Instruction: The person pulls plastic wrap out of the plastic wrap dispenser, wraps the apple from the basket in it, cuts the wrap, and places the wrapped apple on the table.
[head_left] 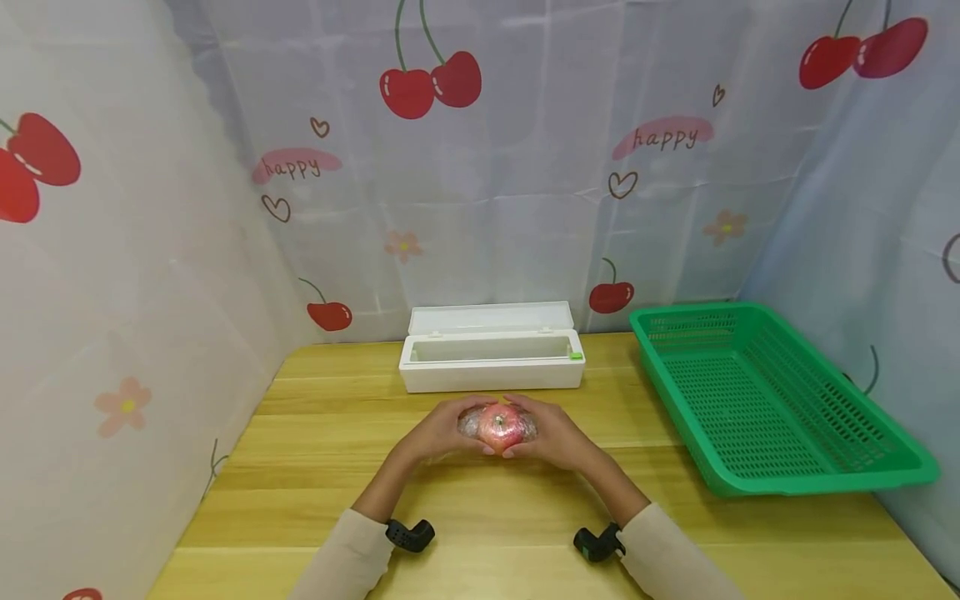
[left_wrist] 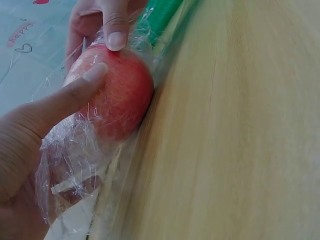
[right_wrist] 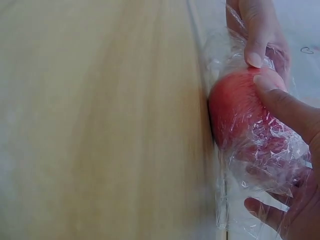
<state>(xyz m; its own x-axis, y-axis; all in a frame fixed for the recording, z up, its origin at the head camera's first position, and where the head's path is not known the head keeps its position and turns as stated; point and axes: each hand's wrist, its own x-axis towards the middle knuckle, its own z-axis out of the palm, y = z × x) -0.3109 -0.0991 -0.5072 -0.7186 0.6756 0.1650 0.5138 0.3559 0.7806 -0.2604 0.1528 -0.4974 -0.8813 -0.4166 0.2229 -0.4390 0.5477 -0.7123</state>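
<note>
A red apple (head_left: 501, 427) sits on the wooden table in front of me, wrapped in clear cling film (left_wrist: 75, 155). From one side my left hand (head_left: 447, 429) holds it, thumb on the front of the fruit and fingers curved behind. My right hand (head_left: 553, 433) mirrors this on the other side, the two thumb tips close together on the apple. Loose, crumpled film bunches out at both sides of the fruit under the palms, as the right wrist view also shows around the apple (right_wrist: 245, 105).
Just behind the hands stands a long white box (head_left: 491, 377), its lid (head_left: 491, 317) raised and a small green piece (head_left: 576, 356) at its right end. A green plastic basket (head_left: 678, 417) is at the right. Printed curtains (head_left: 510, 208) enclose the wooden table (head_left: 315, 467).
</note>
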